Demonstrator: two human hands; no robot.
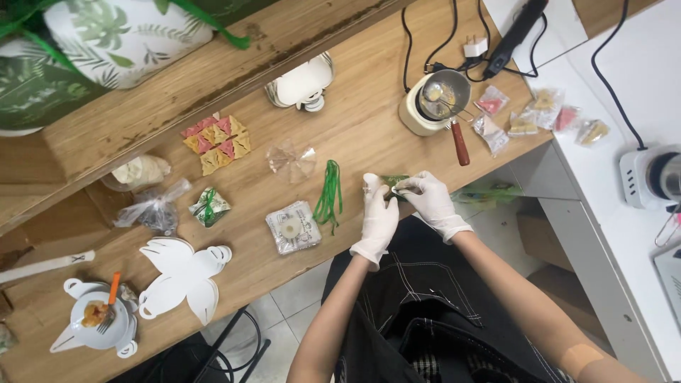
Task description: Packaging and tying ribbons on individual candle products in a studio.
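Left hand: white-gloved left hand (377, 218) at the near table edge, fingers curled shut on the small green packet (392, 186), thumb uppermost.
Right hand: gloved right hand (430, 201) closed on the same packet from the other side, fingertips pinching its top.
Packet position: just above the wooden table (355, 128) edge, between both hands.
Technique note: judged best to keep the left grip steady and let the right fingertips work the fold.
Pose: forearms converge, wrists bent inward.
Beyond: green ribbon strips (328, 193) just left; small melting pot (434, 101) farther back.
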